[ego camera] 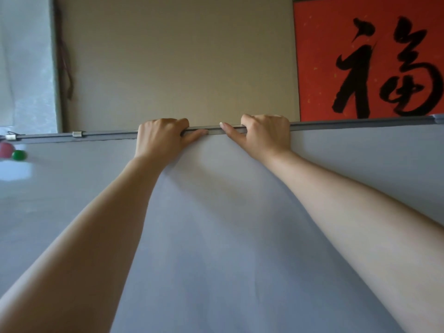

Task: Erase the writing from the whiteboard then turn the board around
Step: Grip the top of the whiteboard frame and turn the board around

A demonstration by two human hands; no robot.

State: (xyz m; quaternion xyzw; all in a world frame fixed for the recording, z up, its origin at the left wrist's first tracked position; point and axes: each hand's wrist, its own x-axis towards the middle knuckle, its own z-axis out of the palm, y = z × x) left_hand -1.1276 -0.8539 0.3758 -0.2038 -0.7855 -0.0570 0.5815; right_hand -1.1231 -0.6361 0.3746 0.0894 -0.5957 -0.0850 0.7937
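Note:
The whiteboard [216, 236] fills the lower part of the head view, its pale grey surface bare of writing where I can see it. Its grey top frame [336, 124] runs across the middle of the picture. My left hand [159, 138] grips that top edge near the centre, fingers curled over the back and thumb on the front. My right hand [263, 133] grips the same edge just to the right, a short gap between the two thumbs. Both forearms stretch up from the bottom corners.
A green magnet [19, 155] and a pink magnet [6, 150] stick to the board's upper left. Two metal clips [77, 134] sit on the top frame. Behind are a beige wall [177, 56], a red calligraphy poster [370, 56] at right and a window [24, 61] at left.

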